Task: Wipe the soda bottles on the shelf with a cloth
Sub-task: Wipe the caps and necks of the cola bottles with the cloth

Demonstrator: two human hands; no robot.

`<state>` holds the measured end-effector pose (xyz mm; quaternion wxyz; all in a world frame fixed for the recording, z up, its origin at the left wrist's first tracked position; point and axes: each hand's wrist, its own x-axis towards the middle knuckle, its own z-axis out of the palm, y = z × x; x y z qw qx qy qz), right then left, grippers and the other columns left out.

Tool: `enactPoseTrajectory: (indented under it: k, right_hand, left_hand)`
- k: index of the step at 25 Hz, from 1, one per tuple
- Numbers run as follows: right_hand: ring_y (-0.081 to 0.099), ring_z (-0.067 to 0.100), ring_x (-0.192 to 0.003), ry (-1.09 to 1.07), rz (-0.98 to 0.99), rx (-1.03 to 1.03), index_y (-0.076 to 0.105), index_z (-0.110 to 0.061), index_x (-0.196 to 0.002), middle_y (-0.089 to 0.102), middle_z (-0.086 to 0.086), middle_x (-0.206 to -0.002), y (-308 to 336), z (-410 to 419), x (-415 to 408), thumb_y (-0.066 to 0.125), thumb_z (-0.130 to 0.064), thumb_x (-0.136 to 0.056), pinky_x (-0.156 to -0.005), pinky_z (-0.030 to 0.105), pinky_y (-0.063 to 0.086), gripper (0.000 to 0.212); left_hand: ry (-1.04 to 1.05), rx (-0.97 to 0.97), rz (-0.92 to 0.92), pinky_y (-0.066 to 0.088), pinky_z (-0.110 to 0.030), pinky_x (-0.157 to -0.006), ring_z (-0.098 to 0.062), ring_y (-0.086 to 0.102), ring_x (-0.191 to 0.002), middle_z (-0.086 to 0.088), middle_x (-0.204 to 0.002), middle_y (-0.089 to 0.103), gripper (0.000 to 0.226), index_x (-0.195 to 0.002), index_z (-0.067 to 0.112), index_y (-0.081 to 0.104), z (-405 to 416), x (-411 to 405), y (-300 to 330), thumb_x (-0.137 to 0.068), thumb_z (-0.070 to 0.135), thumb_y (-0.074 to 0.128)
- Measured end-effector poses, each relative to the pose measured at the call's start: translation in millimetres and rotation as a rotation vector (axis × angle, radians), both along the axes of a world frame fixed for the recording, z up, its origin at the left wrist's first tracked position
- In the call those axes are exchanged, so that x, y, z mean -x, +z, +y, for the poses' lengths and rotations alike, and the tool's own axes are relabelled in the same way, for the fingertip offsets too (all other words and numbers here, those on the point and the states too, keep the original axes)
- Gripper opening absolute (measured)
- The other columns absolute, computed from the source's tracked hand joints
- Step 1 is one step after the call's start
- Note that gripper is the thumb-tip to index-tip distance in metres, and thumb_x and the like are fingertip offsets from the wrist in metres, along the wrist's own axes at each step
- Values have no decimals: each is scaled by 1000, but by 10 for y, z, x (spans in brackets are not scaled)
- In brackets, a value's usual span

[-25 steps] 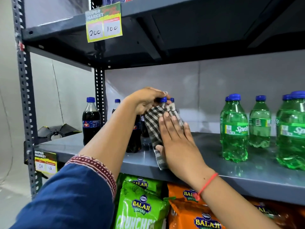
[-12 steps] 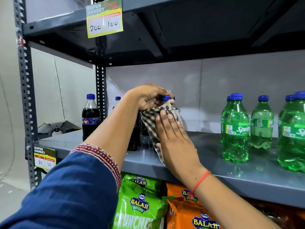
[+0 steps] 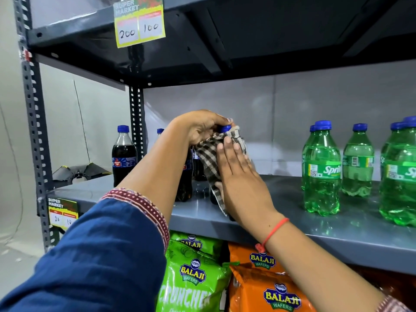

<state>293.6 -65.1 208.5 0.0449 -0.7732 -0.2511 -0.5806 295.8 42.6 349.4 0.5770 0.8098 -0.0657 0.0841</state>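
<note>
A dark cola bottle with a blue cap stands on the grey shelf, mostly hidden by a black-and-white checked cloth. My left hand grips the bottle's neck just under the cap. My right hand presses the cloth flat against the bottle's side, thumb wrapped below. Another cola bottle stands at the left. More cola bottles stand partly hidden behind my left forearm. Green Sprite bottles stand to the right.
An upper dark shelf with a yellow price tag hangs overhead. Green and orange Balaji wafer bags fill the shelf below. A perforated steel upright is at the left, a black folded object beside it.
My right hand has slid the cloth slightly upward along the bottle. My left hand keeps its hold at the cap. The camera has drifted a little.
</note>
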Motion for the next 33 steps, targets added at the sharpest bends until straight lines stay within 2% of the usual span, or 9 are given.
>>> enactPoseTrajectory:
  k: [5,9,12,16,18,22,23,26,33]
  right_hand:
    - [48,33,-123,26,9,19,43,3,-130,48,21,-136,7,-39,-8,81,-16,-61,-95,44,42,81]
    - [48,32,-123,23,25,32,43,2,-130,47,20,-137,-28,-25,22,81,-13,-60,-96,41,41,81]
    - [50,33,-122,29,37,3,44,4,-129,48,22,-136,19,-8,22,83,-12,-56,-94,41,45,84]
    - [51,33,-121,44,72,30,46,3,-128,49,21,-135,-36,24,44,82,-10,-57,-92,40,46,80]
    - [49,33,-123,31,115,7,44,3,-129,47,22,-137,32,6,62,82,-11,-58,-93,42,46,82]
    - [-8,26,-140,131,354,9,-4,-7,-144,-18,6,-149,33,-11,84,56,-23,-87,-108,48,28,85]
    - [-10,28,-141,156,386,-2,-9,-9,-144,-21,6,-150,6,-16,102,54,-24,-89,-110,46,26,85]
    - [22,37,-137,191,365,-96,4,-3,-144,3,20,-154,-26,-26,126,64,-16,-82,-108,41,32,87]
    - [44,30,-118,91,463,-117,-6,-16,-146,-8,4,-157,31,-236,363,42,7,-82,-90,33,45,83]
  left_hand:
    - [1,45,16,51,-18,-70,-9,62,-67,2,-60,70,16,-86,6,66,-3,-23,1,-88,16,53]
    - [-47,49,17,47,-25,-90,-14,60,-85,-3,-79,68,18,-87,6,65,23,-27,-1,-88,17,51]
    - [9,45,7,49,-19,-73,-10,59,-72,-1,-75,67,16,-89,6,66,7,1,-6,-87,17,54]
    - [-56,69,10,48,-23,-85,-13,59,-82,-4,-83,65,17,-87,5,65,28,-2,-12,-88,17,51]
    - [-23,75,-5,49,-19,-74,-10,60,-75,-2,-78,66,16,-90,5,65,13,-23,-12,-87,16,53]
    - [-55,94,4,53,-14,-57,-7,63,-60,-1,-64,69,16,-87,3,64,5,-6,-8,-88,14,52]
    - [-74,108,14,54,-15,-58,-8,65,-59,-2,-65,69,17,-87,1,63,9,10,-8,-88,14,52]
    - [-106,164,33,57,-19,-64,-11,69,-60,-8,-69,72,18,-90,-3,62,18,23,-11,-88,10,51]
    - [-93,99,17,51,-21,-76,-12,68,-71,-5,-82,70,18,-93,4,63,24,23,-16,-89,16,50]
